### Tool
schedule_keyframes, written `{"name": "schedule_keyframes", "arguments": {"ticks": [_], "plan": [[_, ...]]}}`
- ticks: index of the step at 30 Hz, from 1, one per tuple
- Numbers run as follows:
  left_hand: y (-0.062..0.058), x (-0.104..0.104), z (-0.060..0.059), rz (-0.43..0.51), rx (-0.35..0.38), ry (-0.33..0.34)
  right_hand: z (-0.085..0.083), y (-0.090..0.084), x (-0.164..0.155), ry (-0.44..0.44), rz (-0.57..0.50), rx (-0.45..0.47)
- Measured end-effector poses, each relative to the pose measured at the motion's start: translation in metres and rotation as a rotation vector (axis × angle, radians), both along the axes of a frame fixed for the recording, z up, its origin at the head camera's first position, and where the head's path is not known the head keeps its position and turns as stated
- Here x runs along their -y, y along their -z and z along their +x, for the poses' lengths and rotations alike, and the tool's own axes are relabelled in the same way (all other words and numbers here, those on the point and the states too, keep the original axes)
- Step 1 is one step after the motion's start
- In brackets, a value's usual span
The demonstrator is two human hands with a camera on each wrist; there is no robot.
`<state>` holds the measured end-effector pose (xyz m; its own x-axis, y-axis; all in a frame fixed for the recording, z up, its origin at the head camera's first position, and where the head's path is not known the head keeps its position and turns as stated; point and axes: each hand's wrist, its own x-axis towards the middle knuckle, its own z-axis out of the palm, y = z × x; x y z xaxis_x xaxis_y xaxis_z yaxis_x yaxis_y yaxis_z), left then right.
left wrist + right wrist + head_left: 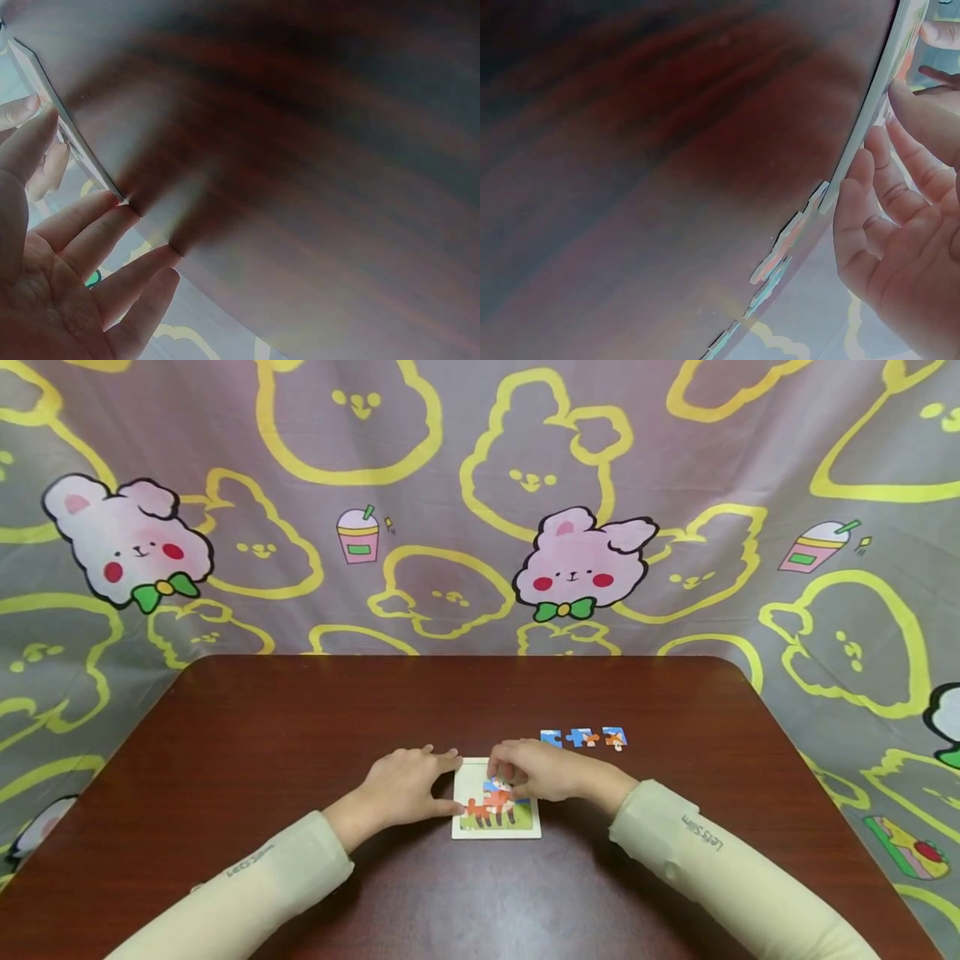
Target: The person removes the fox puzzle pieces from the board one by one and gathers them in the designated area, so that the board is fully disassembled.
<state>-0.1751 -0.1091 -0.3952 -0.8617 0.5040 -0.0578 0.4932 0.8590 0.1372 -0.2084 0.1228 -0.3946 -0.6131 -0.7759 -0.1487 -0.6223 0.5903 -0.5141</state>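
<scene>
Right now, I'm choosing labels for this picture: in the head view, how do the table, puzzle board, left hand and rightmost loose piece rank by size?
1. Table, by far
2. Puzzle board and left hand: too alike to rank, both partly overlapped or spread
3. Rightmost loose piece, clearly smallest

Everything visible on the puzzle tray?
Puzzle tray: squarish, cream, rimmed, looks wooden, lying flat on the dark-brown table. Jigsaw pieces printed orange, green and blue cover its lower part; bare base shows at upper left. The left hand touches its left edge; the right hand is over its upper right, contact unclear.
</scene>
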Motion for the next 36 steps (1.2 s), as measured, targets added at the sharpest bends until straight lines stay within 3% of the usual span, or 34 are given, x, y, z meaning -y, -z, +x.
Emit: {"name": "schedule_keyframes", "arguments": {"ticks": [10, 17, 24, 36], "plan": [[-0.0013, -0.001, -0.0002, -0.008, 0.0, 0.002, -0.0005, -0.0022, -0.0014, 0.02, -0.086, 0.088], [-0.0011, -0.0012, 0.0008, -0.011, 0.015, -0.001, -0.0015, -0.0027, -0.0009, 0.026, -0.207, 0.216], [0.0001, -0.0007, 0.0009, -0.005, 0.012, 0.001, -0.0004, -0.0029, 0.0015, 0.054, -0.239, 0.305], [-0.0015, -0.0011, -0.0004, -0.011, 0.011, 0.002, 0.0013, -0.0063, 0.002, 0.075, -0.255, 0.284]]}}
